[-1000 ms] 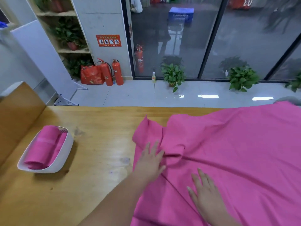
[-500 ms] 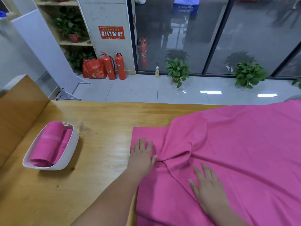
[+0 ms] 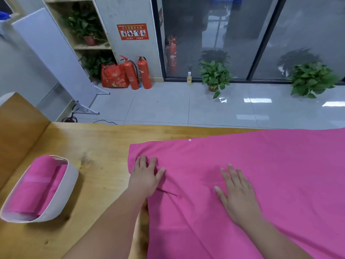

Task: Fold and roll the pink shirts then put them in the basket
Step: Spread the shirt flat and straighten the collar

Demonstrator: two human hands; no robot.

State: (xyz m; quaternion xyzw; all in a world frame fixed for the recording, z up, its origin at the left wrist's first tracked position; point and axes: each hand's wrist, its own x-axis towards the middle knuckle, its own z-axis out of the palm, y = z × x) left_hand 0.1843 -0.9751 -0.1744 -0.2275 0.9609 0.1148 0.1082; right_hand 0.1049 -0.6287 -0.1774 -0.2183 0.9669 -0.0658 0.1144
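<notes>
On the wooden surface (image 3: 104, 146), left hand (image 3: 144, 177) and right hand (image 3: 238, 195) press flat, fingers spread, smoothing a pink shirt (image 3: 270, 174) for folding; basket (image 3: 61, 199) waits nearby.

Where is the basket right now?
In the head view, the basket sits on the wooden table at the lower left, left of the left hand and the spread shirt. It holds rolled pink shirts.

Wooden table (image 3: 97, 146), shiny grey tile floor (image 3: 168, 105) beyond the left hand (image 3: 144, 176), two red extinguishers (image 3: 138, 73) further up-left of it. Glass doors (image 3: 233, 34) and potted plants (image 3: 214, 75) far past the right hand (image 3: 239, 197).
</notes>
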